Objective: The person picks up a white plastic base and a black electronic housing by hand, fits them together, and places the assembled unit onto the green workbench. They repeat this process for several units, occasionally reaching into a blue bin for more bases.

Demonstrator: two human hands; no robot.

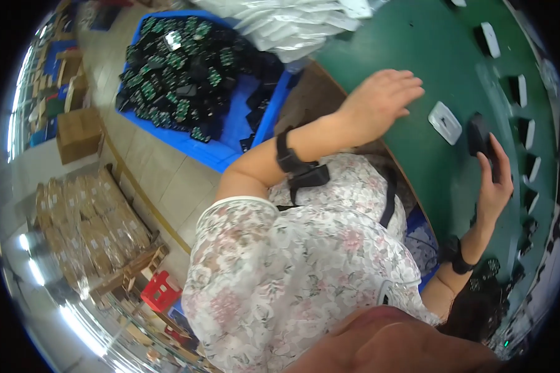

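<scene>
My left hand (pixel 384 101) is over the edge of the green worktop (pixel 379 46). Its fingers are stretched out, with nothing in them. Between my hands lies a flat white plastic piece (pixel 445 123) with rounded corners and a small dark mark in its middle. My right hand (pixel 495 177) pinches the near end of a black box-shaped piece (pixel 478 133) between thumb and fingers. That piece stands just right of the white one, and its far side is hidden. A black band with a small module is strapped on each wrist.
Several white-and-black pieces (pixel 521 91) stand in a row along the right side. Left of the worktop, a blue bin (pixel 246 102) holds a heap of black parts with green circuit boards. White plastic bags (pixel 292 25) lie at the top. Wrapped goods (pixel 90 227) sit on a pallet.
</scene>
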